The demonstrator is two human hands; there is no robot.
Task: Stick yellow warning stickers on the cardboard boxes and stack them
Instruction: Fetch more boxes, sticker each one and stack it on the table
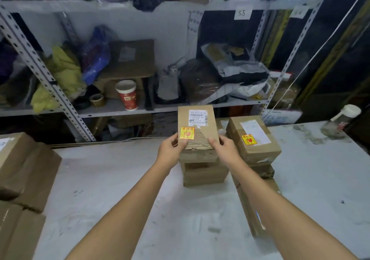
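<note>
A flat cardboard box point(202, 119) with a white shipping label and a yellow warning sticker point(187, 133) lies on top of a short stack of boxes point(204, 172) on the white table point(120, 179). My left hand point(172, 147) grips its near left corner, thumb beside the sticker. My right hand point(224, 148) grips its near right corner. Just to the right, a second stack is topped by a box point(258, 147) that also bears a yellow sticker point(248, 140).
Plain cardboard boxes point(24, 169) are piled at the table's left edge. A plastic bottle point(343, 117) lies at the far right corner. Behind the table stands a metal shelf point(52, 83) with a red paper cup point(127, 95), tape roll, bags and boxes.
</note>
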